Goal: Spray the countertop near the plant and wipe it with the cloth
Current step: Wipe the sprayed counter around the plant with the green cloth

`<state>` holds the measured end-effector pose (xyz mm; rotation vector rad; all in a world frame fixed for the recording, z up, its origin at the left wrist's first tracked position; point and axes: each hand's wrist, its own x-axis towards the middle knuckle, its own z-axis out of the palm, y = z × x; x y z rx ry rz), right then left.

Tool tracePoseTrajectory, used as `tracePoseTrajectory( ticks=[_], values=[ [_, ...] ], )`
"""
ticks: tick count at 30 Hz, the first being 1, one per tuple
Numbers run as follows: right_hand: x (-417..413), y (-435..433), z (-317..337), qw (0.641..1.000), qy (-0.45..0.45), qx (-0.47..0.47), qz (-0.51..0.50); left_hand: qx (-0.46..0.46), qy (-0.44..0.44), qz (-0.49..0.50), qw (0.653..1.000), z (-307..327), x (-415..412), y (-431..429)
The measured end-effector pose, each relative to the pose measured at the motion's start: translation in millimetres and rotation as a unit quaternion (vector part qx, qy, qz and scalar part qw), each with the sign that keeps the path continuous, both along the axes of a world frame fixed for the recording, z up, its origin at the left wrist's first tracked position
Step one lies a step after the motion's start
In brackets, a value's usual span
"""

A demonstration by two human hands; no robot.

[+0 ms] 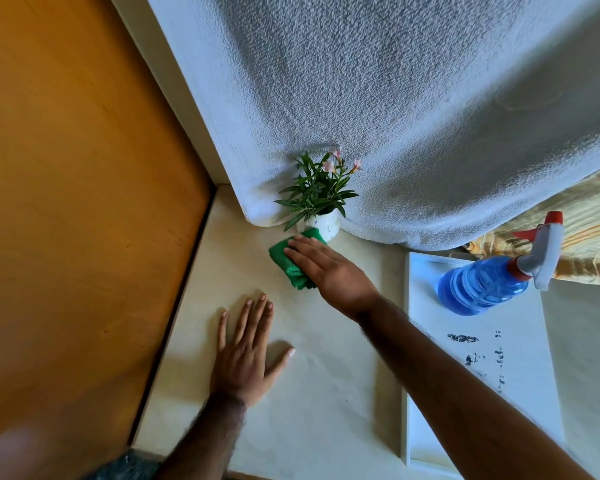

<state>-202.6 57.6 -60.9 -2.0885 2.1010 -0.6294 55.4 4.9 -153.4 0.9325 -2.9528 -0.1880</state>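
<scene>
Wipe step: right hand [329, 268] flat, pressing green cloth [290, 261] on cream counter [326, 410] beside potted plant [317, 192]; left hand [246, 355] open, bracing. Next: sweep outward.

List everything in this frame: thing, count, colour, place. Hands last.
cloth: 1, green, bunched on the countertop just in front of the plant pot, under the right hand
plant: 1, green leaves with pale pink flowers, in a white pot against the wall
spray bottle: 1, blue with a white and red trigger head, standing on the tray at right
tray: 1, white with dark smudges, right side of the countertop
countertop: 1, cream
wall: 1, white textured, behind the plant
wooden panel: 1, orange-brown, left
patterned fabric: 1, yellow-orange striped, far right
left hand: flat on the countertop, empty
right hand: pressing flat on the cloth
</scene>
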Motion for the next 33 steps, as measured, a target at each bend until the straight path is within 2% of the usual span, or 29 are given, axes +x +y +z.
tracePoseTrajectory(
  ticks=[4, 8, 14, 21, 25, 28, 30, 33],
  values=[
    [-10.9, -5.5, 9.0, 0.998, 0.035, -0.046, 0.003, 0.002, -0.01, 0.0, 1.0, -1.0, 1.3, 0.0],
    [-16.9, -3.5, 5.4, 0.999, 0.044, -0.003, 0.003, 0.001, -0.017, 0.0, 1.0, -1.2, 0.0, -0.6],
    [-8.0, -1.7, 7.7, 0.998, 0.005, 0.06, 0.004, -0.004, -0.007, -0.001, 1.0, 0.7, 0.8, 0.3],
    [-16.0, -13.3, 23.0, 0.999, 0.03, 0.0, 0.021, -0.011, -0.009, 0.0, 1.0, 2.6, 0.3, 0.6],
    [-10.5, -4.9, 7.5, 0.998, 0.0, 0.052, 0.041, -0.007, -0.005, -0.001, 1.0, 2.4, -0.3, 0.9],
    [-8.1, -1.5, -5.4, 0.995, -0.046, 0.089, 0.02, -0.006, -0.004, -0.001, 1.0, 2.0, -0.7, 0.8],
    [-7.5, -1.9, -8.5, 0.993, -0.072, 0.095, 0.005, -0.005, -0.002, -0.001, 1.0, 1.2, -0.5, 0.7],
    [-2.1, -3.3, -5.8, 0.995, -0.065, 0.074, 0.009, -0.004, 0.0, -0.002, 1.0, 0.2, 0.3, 0.1]
  ],
)
